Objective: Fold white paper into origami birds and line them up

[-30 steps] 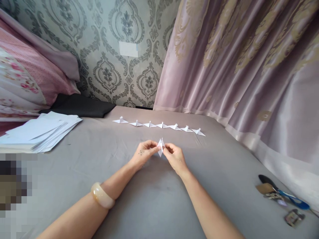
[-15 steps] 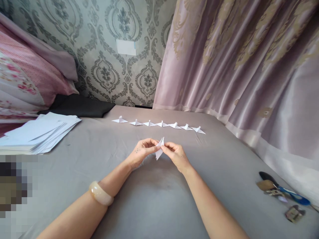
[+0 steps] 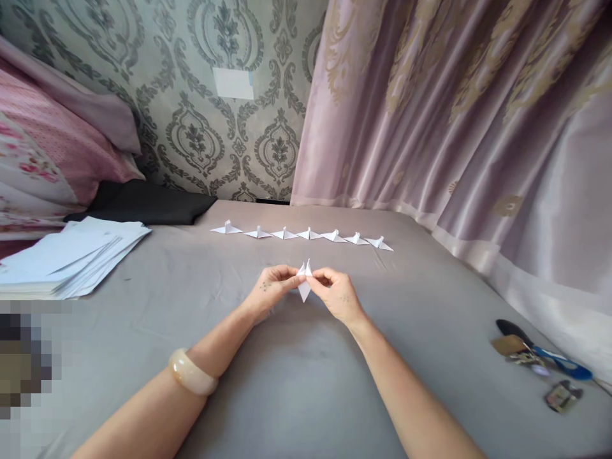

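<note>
Though small, folded white paper (image 3: pixel 304 291) between left fingers (image 3: pixel 292 281) and right fingers (image 3: pixel 317 286)

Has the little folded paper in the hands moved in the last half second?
Yes: judged against the row of folded papers behind, the held paper has turned. Its top swung left, from leaning right to nearly upright.

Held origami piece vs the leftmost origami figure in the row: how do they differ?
- Support: the held origami piece is pinched between the left hand and right hand; the leftmost origami figure rests on the gray sheet.
- Pose: the held piece has two points up, one down; the leftmost figure spreads sideways, a stub standing mid-span.
Shared: both are white and folded.
</note>
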### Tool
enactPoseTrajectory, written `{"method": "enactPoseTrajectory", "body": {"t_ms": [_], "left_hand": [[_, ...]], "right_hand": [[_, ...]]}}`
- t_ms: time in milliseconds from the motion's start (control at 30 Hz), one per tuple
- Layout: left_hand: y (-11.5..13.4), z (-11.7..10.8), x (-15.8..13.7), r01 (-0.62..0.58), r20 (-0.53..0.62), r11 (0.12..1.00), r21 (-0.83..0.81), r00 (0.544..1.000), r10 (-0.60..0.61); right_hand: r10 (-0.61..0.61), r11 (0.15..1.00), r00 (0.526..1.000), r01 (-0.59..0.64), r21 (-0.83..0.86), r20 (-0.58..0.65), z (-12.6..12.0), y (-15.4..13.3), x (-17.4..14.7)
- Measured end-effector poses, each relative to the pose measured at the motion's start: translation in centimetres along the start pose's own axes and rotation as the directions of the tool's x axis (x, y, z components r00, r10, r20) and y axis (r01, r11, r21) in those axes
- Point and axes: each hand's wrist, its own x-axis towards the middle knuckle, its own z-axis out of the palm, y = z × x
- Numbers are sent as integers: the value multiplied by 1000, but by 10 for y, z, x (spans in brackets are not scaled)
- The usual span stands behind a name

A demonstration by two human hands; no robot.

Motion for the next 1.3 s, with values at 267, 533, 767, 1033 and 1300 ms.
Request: {"method": "enactPoseTrajectory", "body": {"t_ms": [267,533,767,1033,1300], "left_hand": [[-10,0,6,127,-7,968,-216,991,-132],[-15,0,10,133,-32,952,-276,989,-147],[-11,1,8,64,-2,960,-274,998,-67],[-4,0,5,13,5,983,-184,1000,-12],[-4,1,2,-43,-41,996,-80,998,40]], "right_hand": [[302,936,938,-325,132,171,5,-6,-5],[213,975,970,-219,44,120,9,5,-5],[47,987,999,-44,-154,19,13,1,-9],[66,996,997,-64,55,-36,5,-11,-6],[35,999,997,-36,-21,-74,11,-6,-7]]}}
